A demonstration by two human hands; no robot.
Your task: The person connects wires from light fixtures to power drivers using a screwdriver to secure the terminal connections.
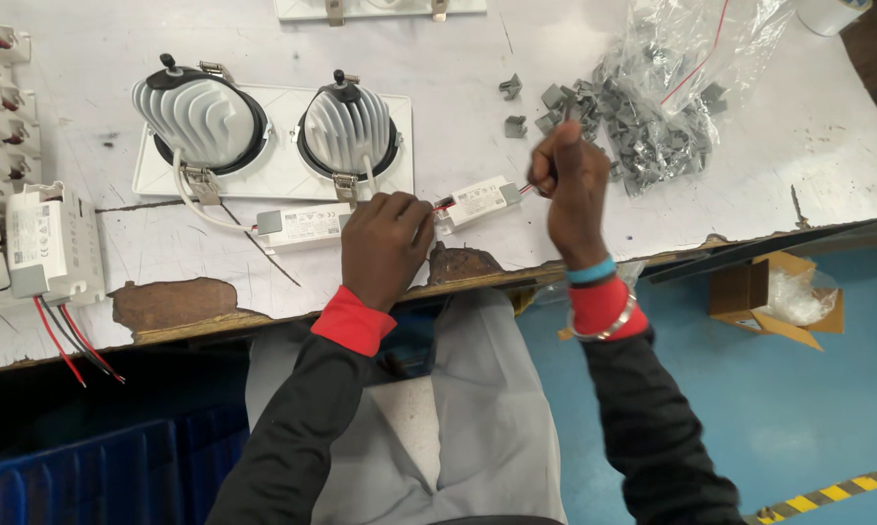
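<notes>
While the left hand (385,248) pins the driver leads (442,205) just below the twin downlight (273,136), the right hand (567,180) grips a thin tool clenched; wiring appears underway, needing steady alignment.

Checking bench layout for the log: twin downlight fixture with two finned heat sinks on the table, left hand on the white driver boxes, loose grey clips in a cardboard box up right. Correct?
One error: the grey clips spill from a clear plastic bag, not a cardboard box, per the head view. The rest holds: twin downlight fixture on the table, left hand on the white driver boxes.
</notes>
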